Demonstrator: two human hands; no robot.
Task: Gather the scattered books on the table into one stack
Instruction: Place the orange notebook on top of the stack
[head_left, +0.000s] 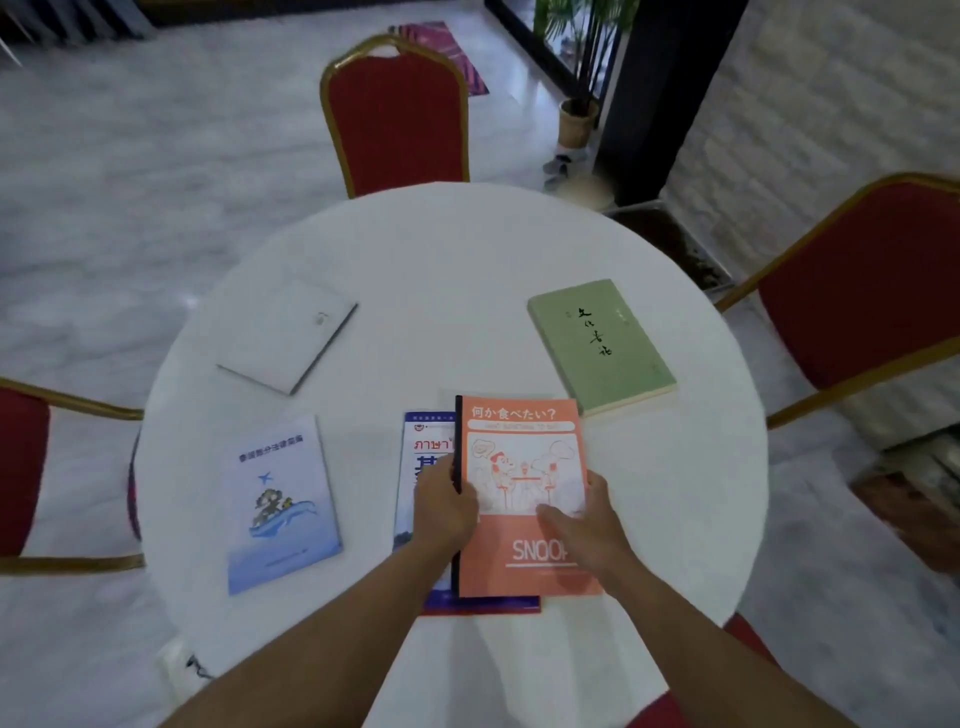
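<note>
An orange notebook (519, 452) with a black spine lies on top of a blue and white book (423, 452) near the front of the round white table (441, 260). My left hand (447, 506) grips the notebook's spine edge. My right hand (584, 525) rests flat on its cover at the right side. A light blue book (280, 504) with a whale picture lies to the left. Further back on the left is a white book (288, 335). A green book (600, 345) lies at the right.
Red chairs with gold frames stand around the table: one at the far side (397, 117), one at the right (867, 291), one at the left (21, 467). A potted plant (576, 114) and a dark pillar (660, 93) are behind, on the marble floor.
</note>
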